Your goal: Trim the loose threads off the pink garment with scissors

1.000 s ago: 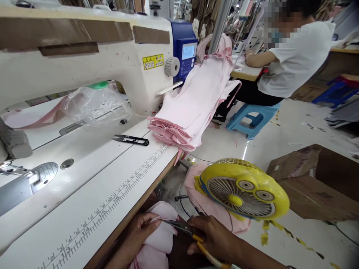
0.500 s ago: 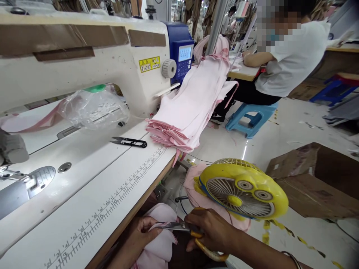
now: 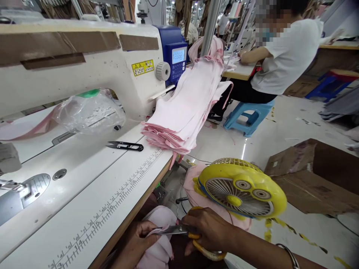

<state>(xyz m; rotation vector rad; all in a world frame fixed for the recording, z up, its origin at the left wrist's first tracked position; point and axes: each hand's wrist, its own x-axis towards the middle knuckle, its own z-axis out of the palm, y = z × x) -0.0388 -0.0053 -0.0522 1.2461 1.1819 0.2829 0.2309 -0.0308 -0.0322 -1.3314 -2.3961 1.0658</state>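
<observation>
Over my lap, below the table's front edge, my left hand [image 3: 141, 239] pinches the edge of a pale pink piece of fabric [image 3: 161, 246]. My right hand [image 3: 207, 231] grips scissors with yellow handles [image 3: 209, 254]. Their blades reach left to the fabric edge, close by my left fingertips. Whether the blades are fully closed is hard to make out. On the sewing table [image 3: 92, 209] lies a pair of black thread snips [image 3: 126, 145]. Beyond them, a thick stack of pink fabric pieces [image 3: 179, 108] drapes over the table's far right end.
A white sewing machine [image 3: 120, 82] stands at the left, with a clear plastic bag [image 3: 89, 112] under its arm. On the right are a yellow fan [image 3: 241, 190] and an open cardboard box [image 3: 303, 179]. Farther back, a person in a white shirt [image 3: 291, 59] sits on a blue stool [image 3: 248, 116].
The view has shifted slightly, so the machine and table sit farther left. Both hands keep their holds, and the scissor blades remain at the fabric edge.
</observation>
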